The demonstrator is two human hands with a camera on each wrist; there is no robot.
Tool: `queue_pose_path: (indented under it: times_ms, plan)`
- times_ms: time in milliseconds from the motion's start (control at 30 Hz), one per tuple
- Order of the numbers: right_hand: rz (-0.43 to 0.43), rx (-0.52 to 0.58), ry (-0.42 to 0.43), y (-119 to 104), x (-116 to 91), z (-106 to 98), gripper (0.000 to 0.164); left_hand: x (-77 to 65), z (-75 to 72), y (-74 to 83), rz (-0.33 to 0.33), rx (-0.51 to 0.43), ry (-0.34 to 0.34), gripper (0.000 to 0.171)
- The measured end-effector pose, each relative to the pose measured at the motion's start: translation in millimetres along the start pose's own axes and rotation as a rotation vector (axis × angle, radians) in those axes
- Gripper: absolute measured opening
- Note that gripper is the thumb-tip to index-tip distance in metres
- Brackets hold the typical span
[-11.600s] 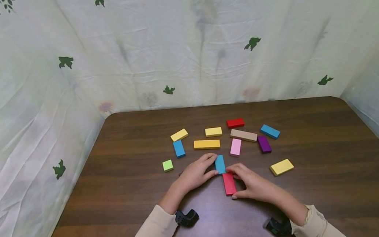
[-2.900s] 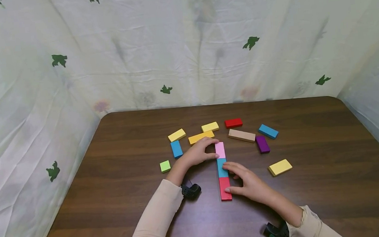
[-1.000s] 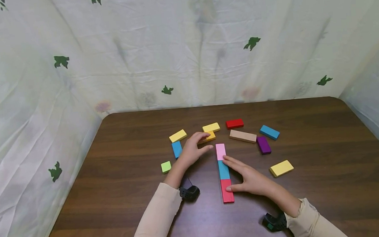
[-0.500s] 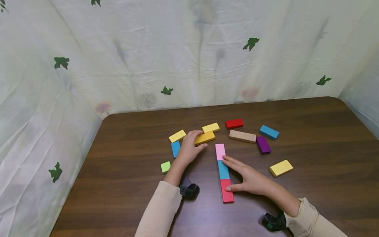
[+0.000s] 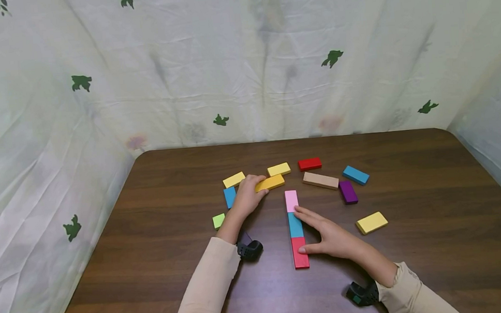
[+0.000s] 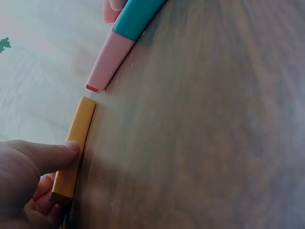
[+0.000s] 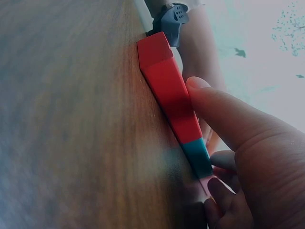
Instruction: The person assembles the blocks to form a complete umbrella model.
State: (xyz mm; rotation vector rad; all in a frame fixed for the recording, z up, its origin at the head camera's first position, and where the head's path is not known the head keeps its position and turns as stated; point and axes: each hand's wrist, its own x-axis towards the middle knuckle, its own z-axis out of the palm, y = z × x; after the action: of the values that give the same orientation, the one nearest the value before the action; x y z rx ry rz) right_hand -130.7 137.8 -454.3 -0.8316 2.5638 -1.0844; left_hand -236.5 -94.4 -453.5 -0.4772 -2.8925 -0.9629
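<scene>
- Orange block (image 5: 271,182) lies slantwise on the brown table (image 5: 153,260); its left end sits in the left hand (image 5: 245,196), its right end near the pink block (image 5: 291,200).
- Left hand grips that end, thumb on the near side, fingers round the far side.
- Right hand (image 5: 331,235) lies spread without clasping: thumb on the red block (image 5: 300,260), forefinger stretched to the seam between the pink block and the teal block (image 5: 295,225).
- These three lie end to end in a straight line, the red block nearest the person.
- Both forearms reach forward in beige sleeves (image 5: 209,285), with a black left wrist camera (image 5: 250,250) and a black right wrist camera (image 5: 362,294).
- Left wrist view adds the curled fingers behind the orange block and its gap from the pink block; right wrist view adds the red block's end face and thickness.
- Head view alone shows the other blocks: the back yellow block (image 5: 279,169) just behind the orange block; the left yellow block (image 5: 233,179), left blue block (image 5: 229,197) and green block (image 5: 218,221) leftward; the back red block (image 5: 309,164), tan block (image 5: 320,180), purple block (image 5: 348,192), right blue block (image 5: 356,175) and right yellow block (image 5: 372,222) rightward.
- Pale cloth (image 5: 226,56) with green leaf shapes hangs behind.
</scene>
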Motion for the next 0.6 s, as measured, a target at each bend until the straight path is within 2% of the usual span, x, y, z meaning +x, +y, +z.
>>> queue_pose_path:
  times_ms: [200,600]
  plan:
    - [0.008,-0.001,-0.004,-0.5,-0.3,-0.1,0.085,-1.2,0.6,-1.1,0.024,-0.030,0.000,0.035]
    - [0.012,0.002,-0.006,0.3,-0.3,0.3,0.084,-2.7,2.3,2.5,0.046,-0.036,-0.062,0.036]
